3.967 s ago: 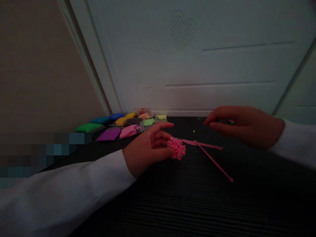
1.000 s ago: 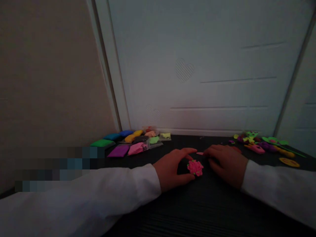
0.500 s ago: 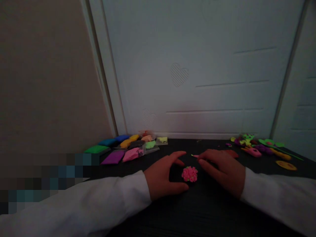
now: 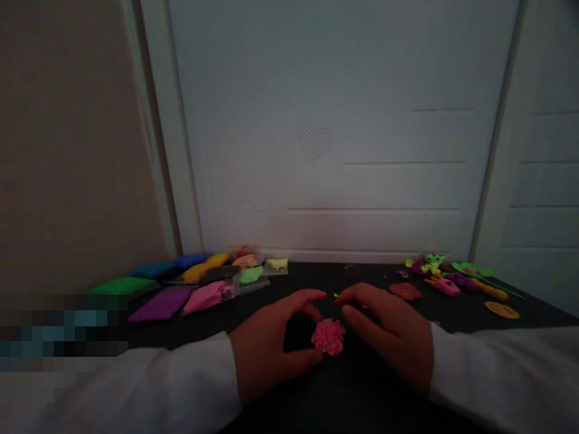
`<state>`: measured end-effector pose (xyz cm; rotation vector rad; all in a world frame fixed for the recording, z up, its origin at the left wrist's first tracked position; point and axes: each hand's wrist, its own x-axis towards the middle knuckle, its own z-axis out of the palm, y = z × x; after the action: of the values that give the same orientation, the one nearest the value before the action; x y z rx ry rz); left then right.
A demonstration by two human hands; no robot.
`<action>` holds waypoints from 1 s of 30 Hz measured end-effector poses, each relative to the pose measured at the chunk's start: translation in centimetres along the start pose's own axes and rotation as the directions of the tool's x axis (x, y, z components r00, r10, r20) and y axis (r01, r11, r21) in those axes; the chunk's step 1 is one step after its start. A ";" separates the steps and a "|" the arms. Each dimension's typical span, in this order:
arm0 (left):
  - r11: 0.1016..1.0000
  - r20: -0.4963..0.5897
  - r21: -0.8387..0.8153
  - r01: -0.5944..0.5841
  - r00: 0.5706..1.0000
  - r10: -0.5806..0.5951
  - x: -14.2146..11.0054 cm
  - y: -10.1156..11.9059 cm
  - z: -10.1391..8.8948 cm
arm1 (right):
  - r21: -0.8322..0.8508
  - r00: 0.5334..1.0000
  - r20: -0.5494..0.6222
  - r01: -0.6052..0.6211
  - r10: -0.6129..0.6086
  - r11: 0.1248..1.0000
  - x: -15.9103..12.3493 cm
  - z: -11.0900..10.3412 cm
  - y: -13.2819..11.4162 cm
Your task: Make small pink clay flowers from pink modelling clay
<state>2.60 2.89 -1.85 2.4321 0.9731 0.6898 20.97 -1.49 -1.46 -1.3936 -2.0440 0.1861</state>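
A ruffled pink flower [image 4: 328, 337] with green bits at its edge, seemingly modelled in clay, is low at the middle of the black tabletop. My left hand [image 4: 280, 340] curves round its left side. The thumb appears to touch the lower edge and a bent finger the upper edge, while the index finger stretches out above. To the flower's right, my right hand [image 4: 384, 325] is apart from it, thumb and index finger bent with a narrow gap between their tips. A slim pink piece is mostly hidden behind this hand, with a yellow-green tip [image 4: 336, 295] showing.
Bagged clay lies at the left, including a purple packet [image 4: 161, 303], a pink packet [image 4: 208, 296] and a green packet [image 4: 122, 286]. A flat red piece [image 4: 405, 292], a yellow oval [image 4: 502, 310] and a green flower [image 4: 470, 269] lie at the right. A white door [image 4: 344, 84] stands behind.
My right hand has moved left toward the flower, past the slim pink piece. My left hand has closed in around the flower. The whole view has shifted a little.
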 end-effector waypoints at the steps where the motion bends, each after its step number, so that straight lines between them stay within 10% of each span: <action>1: 1.000 -0.019 0.002 0.024 1.000 -0.024 -0.1 0.1 0.0 | -0.002 1.000 0.008 -0.008 0.008 1.000 0.1 0.1 0.0; 19: 0.976 -0.100 -0.134 0.170 0.978 -0.184 0.4 -0.8 0.0 | -0.050 0.997 0.025 -0.078 0.080 0.996 0.9 1.2 -0.7; 30: 0.933 0.013 -0.347 0.100 0.995 -0.102 0.5 0.0 -0.7 | 0.298 0.996 0.091 -0.015 -0.013 0.954 0.5 1.7 -0.1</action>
<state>2.56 3.41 -1.16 2.0596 0.8859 0.7610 19.78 -0.69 -2.52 -1.2162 -1.9896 0.5462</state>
